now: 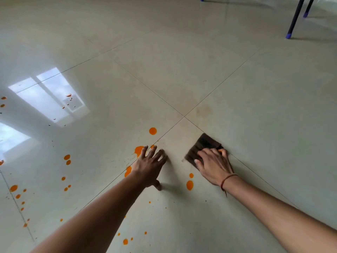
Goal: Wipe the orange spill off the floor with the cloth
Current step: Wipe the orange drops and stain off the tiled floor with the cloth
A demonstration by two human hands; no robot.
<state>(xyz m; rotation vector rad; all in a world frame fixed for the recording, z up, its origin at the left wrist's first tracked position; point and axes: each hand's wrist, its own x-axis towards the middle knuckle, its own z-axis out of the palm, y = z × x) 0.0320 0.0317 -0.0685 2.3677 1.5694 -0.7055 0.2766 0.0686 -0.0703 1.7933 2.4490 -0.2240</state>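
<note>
A dark brown cloth (203,145) lies flat on the pale tiled floor (182,73), just below the crossing of the tile joints. My right hand (212,165) presses on its near part with fingers spread flat. My left hand (148,165) rests on the floor to the left of the cloth, fingers spread, partly over an orange splash (139,150). Orange drops are scattered around: one round spot (152,131) beyond my left hand, two drops (189,184) between my hands, and several more drops (67,159) on the left side of the floor.
Dark chair legs with blue feet (288,35) stand at the far right. A bright window reflection (49,95) shines on the glossy tiles at the left. A faint brownish smear (204,110) marks the tile beyond the joint crossing.
</note>
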